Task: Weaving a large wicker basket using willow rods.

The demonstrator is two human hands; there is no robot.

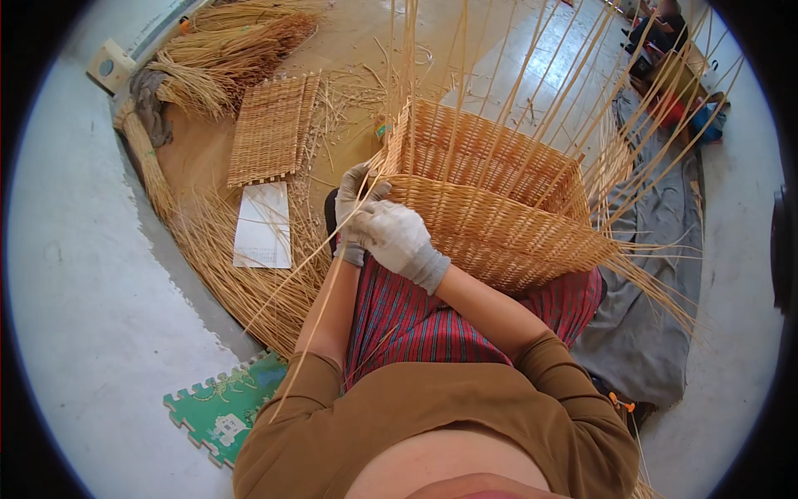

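Observation:
A rectangular wicker basket (499, 233) rests tilted on my lap, its uprights rising as long loose rods. At its near left corner my left hand (356, 185), in a grey-white work glove, is closed around the wicker edge and strands. Just in front, my right hand (392, 236), in a pale glove, is bent over the left one with its fingers closed on a long wicker strand (309, 331). The strand's tail runs down over my left forearm. The right hand's fingertips are partly hidden.
Woven wicker panels (270, 129) and a white paper sheet (263, 226) lie to the left. Loose rods (224, 258) spread beside me, with bundles (224, 58) farther off. A green foam mat (220, 407) lies near left, grey cloth (657, 291) right. Another person (661, 29) sits far right.

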